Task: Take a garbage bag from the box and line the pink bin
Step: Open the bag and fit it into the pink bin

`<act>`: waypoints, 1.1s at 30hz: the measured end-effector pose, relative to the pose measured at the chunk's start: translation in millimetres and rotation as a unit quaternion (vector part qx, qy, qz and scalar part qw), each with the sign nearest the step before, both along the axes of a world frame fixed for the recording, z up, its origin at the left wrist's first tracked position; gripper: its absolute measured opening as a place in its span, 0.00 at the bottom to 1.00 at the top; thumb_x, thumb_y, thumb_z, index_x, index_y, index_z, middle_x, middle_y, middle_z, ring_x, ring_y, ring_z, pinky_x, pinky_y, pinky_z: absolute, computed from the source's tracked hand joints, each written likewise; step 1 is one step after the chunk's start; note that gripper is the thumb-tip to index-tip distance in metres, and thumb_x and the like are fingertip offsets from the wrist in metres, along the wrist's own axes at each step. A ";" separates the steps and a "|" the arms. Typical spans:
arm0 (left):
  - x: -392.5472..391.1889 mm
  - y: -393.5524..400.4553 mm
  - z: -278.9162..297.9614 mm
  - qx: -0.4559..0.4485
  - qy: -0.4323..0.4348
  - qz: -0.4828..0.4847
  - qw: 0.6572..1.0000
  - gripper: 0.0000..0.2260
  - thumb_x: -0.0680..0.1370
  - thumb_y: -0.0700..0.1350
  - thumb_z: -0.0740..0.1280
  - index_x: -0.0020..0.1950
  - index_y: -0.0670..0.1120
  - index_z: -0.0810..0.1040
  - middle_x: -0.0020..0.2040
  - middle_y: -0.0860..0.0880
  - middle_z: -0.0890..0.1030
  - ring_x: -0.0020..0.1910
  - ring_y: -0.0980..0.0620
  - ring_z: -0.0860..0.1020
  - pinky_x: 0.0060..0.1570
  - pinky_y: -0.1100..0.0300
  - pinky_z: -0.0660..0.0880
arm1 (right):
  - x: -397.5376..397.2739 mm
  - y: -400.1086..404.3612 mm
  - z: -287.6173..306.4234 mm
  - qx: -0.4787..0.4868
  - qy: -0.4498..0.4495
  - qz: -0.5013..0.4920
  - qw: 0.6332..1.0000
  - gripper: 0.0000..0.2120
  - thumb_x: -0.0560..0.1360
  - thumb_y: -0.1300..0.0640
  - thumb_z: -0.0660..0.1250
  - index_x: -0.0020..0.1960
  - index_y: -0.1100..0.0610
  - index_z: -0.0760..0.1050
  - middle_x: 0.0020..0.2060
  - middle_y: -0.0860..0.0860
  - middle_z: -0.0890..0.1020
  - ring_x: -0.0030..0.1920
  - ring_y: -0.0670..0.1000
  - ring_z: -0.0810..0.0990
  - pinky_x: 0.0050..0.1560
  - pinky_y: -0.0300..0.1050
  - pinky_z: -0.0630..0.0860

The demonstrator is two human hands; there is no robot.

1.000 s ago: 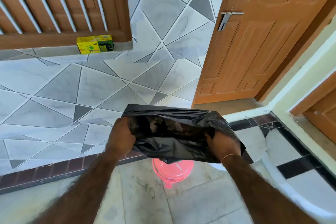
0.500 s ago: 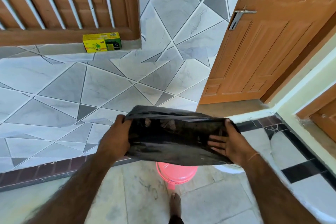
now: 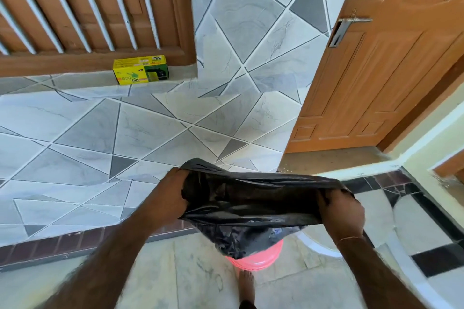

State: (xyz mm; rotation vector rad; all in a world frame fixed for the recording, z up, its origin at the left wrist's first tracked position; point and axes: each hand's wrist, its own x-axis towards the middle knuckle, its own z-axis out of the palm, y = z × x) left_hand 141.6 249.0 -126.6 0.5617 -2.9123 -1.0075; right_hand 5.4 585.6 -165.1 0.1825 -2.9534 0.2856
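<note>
Outstretched, both hands, left (image 3: 167,199) and right (image 3: 342,213), grip the black garbage bag (image 3: 248,211) spread above the pink bin (image 3: 261,258).

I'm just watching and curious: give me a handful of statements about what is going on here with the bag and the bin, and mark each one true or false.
1. Both hands hold the black garbage bag: the left hand at one side, the right hand at the other. True.
2. The bag's lower end hangs over the pink bin. True.
3. The yellow box lies on the floor beside the bin. False: it sits on the ledge under the wooden grille, far from the bin.
4. The bin is blue. False: it is pink.
5. The wooden door has a metal handle. True.
</note>
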 end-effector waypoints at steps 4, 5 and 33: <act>-11.7 -13.3 1.3 -0.011 -0.015 0.007 1.000 0.25 0.70 0.34 0.69 0.66 0.45 0.72 0.61 0.43 0.76 0.61 0.43 0.75 0.58 0.61 0.68 | -12.4 -0.9 -7.8 -0.051 0.031 0.092 0.994 0.18 0.73 0.60 0.71 0.57 0.55 0.66 0.40 0.64 0.83 0.30 0.66 0.81 0.26 0.54 0.77; -13.3 -14.5 1.2 -0.013 -0.020 0.005 1.000 0.25 0.70 0.34 0.70 0.66 0.45 0.73 0.61 0.42 0.76 0.61 0.43 0.75 0.58 0.60 0.69 | -16.1 -0.8 -6.1 -0.062 0.039 0.093 0.993 0.23 0.72 0.59 0.72 0.61 0.54 0.64 0.44 0.64 0.83 0.32 0.67 0.81 0.28 0.54 0.78; -6.4 -28.4 -29.1 -0.056 -0.155 -0.120 0.979 0.28 0.70 0.30 0.61 0.68 0.47 0.75 0.64 0.45 0.79 0.64 0.46 0.76 0.62 0.60 0.71 | 15.0 22.2 25.6 -0.121 -0.120 -0.118 0.978 0.10 0.77 0.60 0.58 0.38 0.59 0.71 0.42 0.65 0.82 0.40 0.63 0.75 0.46 0.52 0.73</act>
